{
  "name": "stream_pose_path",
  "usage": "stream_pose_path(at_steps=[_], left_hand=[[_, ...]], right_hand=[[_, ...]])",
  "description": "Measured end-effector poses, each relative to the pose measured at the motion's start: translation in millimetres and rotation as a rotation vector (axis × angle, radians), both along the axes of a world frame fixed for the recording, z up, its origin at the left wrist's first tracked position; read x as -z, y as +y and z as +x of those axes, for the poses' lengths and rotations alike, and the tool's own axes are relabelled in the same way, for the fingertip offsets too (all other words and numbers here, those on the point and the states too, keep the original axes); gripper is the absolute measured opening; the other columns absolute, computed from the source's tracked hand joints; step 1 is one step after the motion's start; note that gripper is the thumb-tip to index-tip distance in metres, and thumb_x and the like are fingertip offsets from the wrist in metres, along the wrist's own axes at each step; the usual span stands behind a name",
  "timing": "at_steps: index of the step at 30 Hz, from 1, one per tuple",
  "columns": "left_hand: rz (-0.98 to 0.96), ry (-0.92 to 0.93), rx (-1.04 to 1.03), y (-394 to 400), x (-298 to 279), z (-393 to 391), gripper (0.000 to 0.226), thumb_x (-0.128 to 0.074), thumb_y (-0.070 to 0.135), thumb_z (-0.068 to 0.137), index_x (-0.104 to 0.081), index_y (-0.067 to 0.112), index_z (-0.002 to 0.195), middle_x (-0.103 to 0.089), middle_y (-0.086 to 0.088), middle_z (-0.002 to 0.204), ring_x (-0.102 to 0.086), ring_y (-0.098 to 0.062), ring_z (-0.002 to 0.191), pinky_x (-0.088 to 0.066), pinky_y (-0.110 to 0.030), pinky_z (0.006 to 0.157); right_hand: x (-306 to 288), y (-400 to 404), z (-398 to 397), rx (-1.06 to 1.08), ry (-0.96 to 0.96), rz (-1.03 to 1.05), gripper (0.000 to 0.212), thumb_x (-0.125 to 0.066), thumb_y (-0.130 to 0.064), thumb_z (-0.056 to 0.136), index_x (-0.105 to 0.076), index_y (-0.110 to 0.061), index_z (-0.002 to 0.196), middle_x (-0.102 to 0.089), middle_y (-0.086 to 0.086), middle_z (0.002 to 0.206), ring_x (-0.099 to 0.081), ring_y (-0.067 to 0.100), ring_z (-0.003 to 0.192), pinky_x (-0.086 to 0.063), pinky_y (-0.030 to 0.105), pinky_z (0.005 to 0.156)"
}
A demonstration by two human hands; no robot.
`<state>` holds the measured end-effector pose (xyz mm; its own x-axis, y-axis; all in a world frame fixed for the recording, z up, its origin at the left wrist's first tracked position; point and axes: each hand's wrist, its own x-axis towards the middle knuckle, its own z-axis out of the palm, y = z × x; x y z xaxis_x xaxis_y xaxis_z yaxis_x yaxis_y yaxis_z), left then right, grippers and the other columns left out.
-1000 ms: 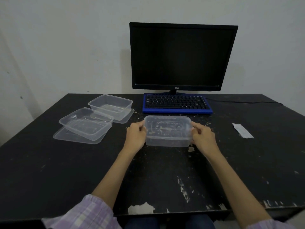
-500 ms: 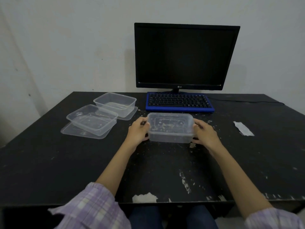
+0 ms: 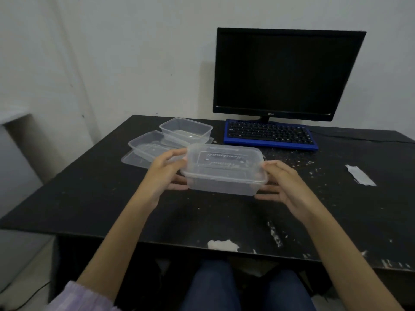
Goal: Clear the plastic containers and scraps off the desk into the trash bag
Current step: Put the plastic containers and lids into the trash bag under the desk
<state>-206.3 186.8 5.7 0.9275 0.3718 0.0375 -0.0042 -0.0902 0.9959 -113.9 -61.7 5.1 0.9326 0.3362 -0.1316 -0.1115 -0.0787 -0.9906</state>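
Gripping its two short ends, a lidded clear container (image 3: 224,170) is held just above the desk (image 3: 85,194) between the left hand (image 3: 166,173) and the right hand (image 3: 284,184); both hands are partly closed, thumbs on top of the lid rim and fingers curled beneath. At about ten o'clock from it, two open containers (image 3: 170,138) rest on loose lids, well clear of the keyboard (image 3: 269,134) at one o'clock and the monitor (image 3: 287,72) behind. A pale scrap (image 3: 360,177) lies at three o'clock, and crumbs are scattered across the surface. The trash bag is not seen in view. Thin plastic can flex under a pinch, so the lid might be popped loose or the box dropped if the grip is shifted carelessly; crumbs could be swept toward the keyboard.
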Motion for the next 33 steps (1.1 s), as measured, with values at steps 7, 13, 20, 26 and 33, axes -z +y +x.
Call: stream_pose_path(at_steps=[7,13,20,26,33], left_hand=[[-0.043,-0.062,-0.09,28,-7,-109,0.025,-0.062,0.022,0.085,-0.068,0.028,0.108,-0.072,-0.009,0.099,-0.071,-0.027,0.077,-0.058,-0.034,0.061],[-0.06,0.031,-0.132,60,19,-212,0.032,-0.06,0.027,0.076,-0.07,0.019,0.106,-0.072,-0.009,0.101,-0.071,-0.026,0.086,-0.058,-0.035,0.065],[-0.14,0.242,-0.236,95,71,-266,0.025,-0.06,0.027,0.076,-0.073,0.024,0.097,-0.073,-0.006,0.095,-0.071,-0.021,0.08,-0.058,-0.033,0.066],[-0.017,0.449,-0.656,112,146,-247,0.023,-0.056,0.017,0.091,-0.062,0.013,0.113,-0.062,-0.01,0.118,-0.057,-0.023,0.102,-0.045,-0.035,0.087],[0.078,0.707,-0.629,103,209,-227,0.054,-0.073,0.017,0.079,-0.048,-0.002,0.122,-0.061,-0.02,0.119,-0.059,-0.031,0.108,-0.046,-0.033,0.085]], right_hand=[[2,21,-67,-0.291,0.072,0.13,0.03,-0.065,-0.037,0.083,-0.064,-0.023,0.109,-0.072,0.007,0.106,-0.071,0.026,0.093,-0.058,0.036,0.068],[30,61,-140,-0.452,0.123,0.195,0.04,-0.073,-0.038,0.071,-0.064,-0.031,0.11,-0.073,0.002,0.104,-0.071,0.025,0.09,-0.056,0.03,0.062],[94,104,-193,-0.471,0.295,0.146,0.039,-0.068,-0.016,0.082,-0.058,-0.03,0.117,-0.074,0.007,0.096,-0.072,0.026,0.088,-0.059,0.038,0.069],[151,128,-194,-0.392,0.338,0.035,0.041,-0.07,-0.017,0.081,-0.058,-0.035,0.116,-0.071,0.007,0.1,-0.07,0.02,0.092,-0.059,0.032,0.067],[192,162,-176,-0.328,0.091,-0.23,0.062,-0.075,-0.031,0.075,-0.048,-0.037,0.13,-0.062,-0.009,0.105,-0.065,0.01,0.092,-0.058,0.034,0.078]])
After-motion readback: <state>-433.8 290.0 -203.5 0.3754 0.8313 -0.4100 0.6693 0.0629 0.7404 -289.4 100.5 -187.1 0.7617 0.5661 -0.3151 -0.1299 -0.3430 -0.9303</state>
